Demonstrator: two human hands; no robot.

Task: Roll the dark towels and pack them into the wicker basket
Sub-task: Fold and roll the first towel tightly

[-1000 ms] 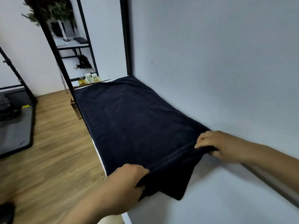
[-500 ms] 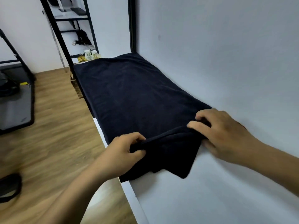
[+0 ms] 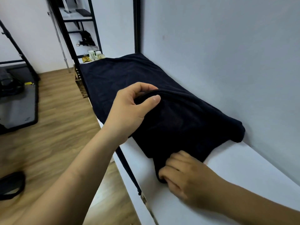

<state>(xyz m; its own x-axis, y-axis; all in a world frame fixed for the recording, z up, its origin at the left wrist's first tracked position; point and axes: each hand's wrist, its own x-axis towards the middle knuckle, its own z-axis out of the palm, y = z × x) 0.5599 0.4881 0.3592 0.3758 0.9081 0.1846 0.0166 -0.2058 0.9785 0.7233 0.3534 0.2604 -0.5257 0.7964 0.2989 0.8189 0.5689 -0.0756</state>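
A white surface runs along a pale wall, with the dark towel stretched lengthwise on it. The left hand pinches a raised fold between thumb and fingers, while the right hand curls round the towel's near end, probably pinning it so the roll starts tight.

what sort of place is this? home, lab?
Likely a home or studio room: wood-look floor, black metal rack with small bottles, dark towel on a white shelf against a plain wall.
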